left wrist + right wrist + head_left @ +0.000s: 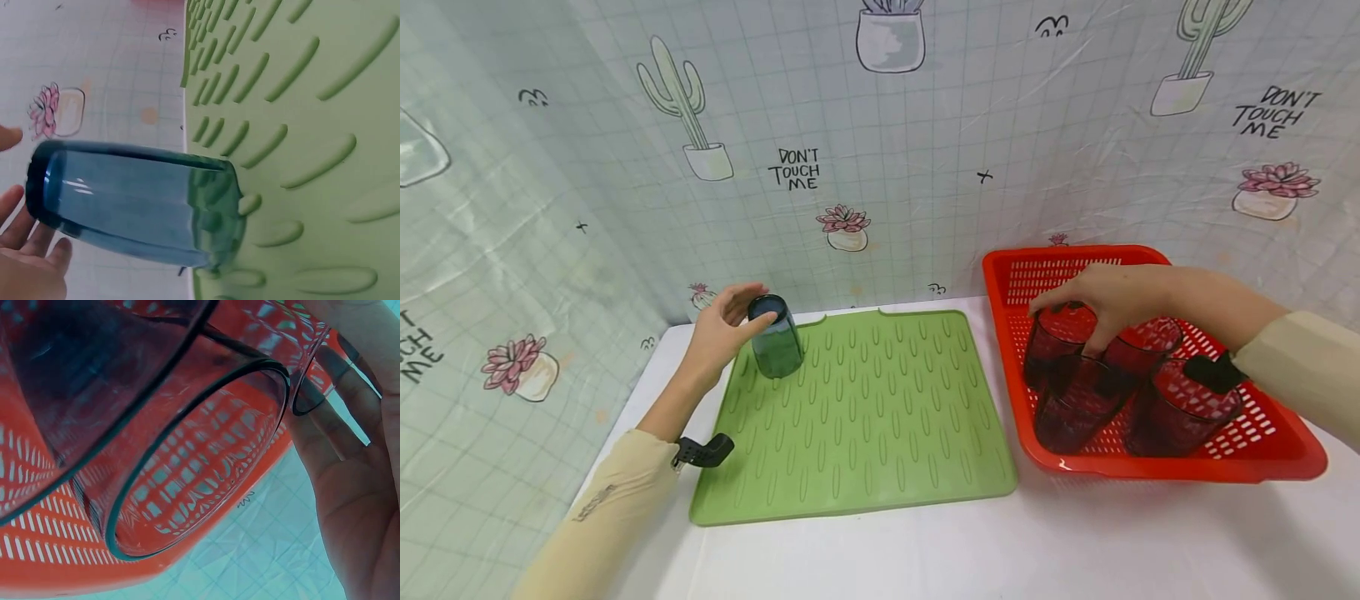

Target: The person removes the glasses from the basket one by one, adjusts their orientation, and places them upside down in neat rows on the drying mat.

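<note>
A blue drinking glass (779, 346) stands upright on the back left of a green ridged drying mat (880, 417). My left hand (718, 329) is beside its rim, thumb and fingers spread apart around the top; in the left wrist view the fingers are loose next to the glass (137, 203). On the right, my right hand (1108, 296) reaches into a red plastic basket (1030, 446). Its thumb and fingers are around the rim of the back-left glass (1047, 350). Through the clear wall of that glass, the fingers (334, 365) show in the right wrist view.
Several more glasses fill the basket around the right hand, including a front-left glass (1071, 421) and a front-right glass (1172, 421). Behind stands a patterned curtain (910, 192). A white tabletop (865, 558) lies under the mat and basket.
</note>
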`<state>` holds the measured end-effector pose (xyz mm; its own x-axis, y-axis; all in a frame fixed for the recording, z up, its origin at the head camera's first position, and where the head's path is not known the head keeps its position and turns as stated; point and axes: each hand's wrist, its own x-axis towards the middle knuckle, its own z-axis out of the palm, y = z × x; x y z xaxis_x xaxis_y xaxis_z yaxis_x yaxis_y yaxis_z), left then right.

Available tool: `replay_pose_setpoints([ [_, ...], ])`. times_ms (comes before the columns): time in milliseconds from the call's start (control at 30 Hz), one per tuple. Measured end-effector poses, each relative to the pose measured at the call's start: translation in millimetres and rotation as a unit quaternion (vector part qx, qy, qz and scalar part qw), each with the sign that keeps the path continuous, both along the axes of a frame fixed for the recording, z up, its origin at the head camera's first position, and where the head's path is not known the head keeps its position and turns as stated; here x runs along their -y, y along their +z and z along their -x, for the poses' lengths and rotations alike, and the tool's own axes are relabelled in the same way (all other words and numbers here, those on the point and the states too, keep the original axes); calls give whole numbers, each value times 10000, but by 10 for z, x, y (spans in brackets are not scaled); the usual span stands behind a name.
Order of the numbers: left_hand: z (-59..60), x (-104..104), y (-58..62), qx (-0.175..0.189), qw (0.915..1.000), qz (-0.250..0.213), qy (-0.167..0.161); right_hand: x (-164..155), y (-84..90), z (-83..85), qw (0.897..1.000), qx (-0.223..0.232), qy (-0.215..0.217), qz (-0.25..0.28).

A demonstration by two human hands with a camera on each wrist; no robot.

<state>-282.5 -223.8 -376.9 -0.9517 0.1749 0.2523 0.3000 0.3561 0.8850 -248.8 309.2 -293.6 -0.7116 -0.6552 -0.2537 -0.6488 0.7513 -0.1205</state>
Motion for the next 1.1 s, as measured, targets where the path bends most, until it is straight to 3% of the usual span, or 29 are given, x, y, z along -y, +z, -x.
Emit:
replay_pose_setpoints([
  [167,-92,-24,81,-637,9975,295,66,16,-8,19,10000,52,-24,41],
  [400,-295,-189,192,-1192,9918,403,-212,51,27,55,9999,51,155,8],
  [600,-457,-381,217,-1328,9887,316,-623,103,89,83,9988,153,453,-78],
  [733,-541,-512,240,-1357,9859,251,-942,109,158,67,9991,38,424,-92],
  [1100,-727,-741,236,-1219,9807,147,-1520,83,393,-82,9966,-785,-219,-103],
])
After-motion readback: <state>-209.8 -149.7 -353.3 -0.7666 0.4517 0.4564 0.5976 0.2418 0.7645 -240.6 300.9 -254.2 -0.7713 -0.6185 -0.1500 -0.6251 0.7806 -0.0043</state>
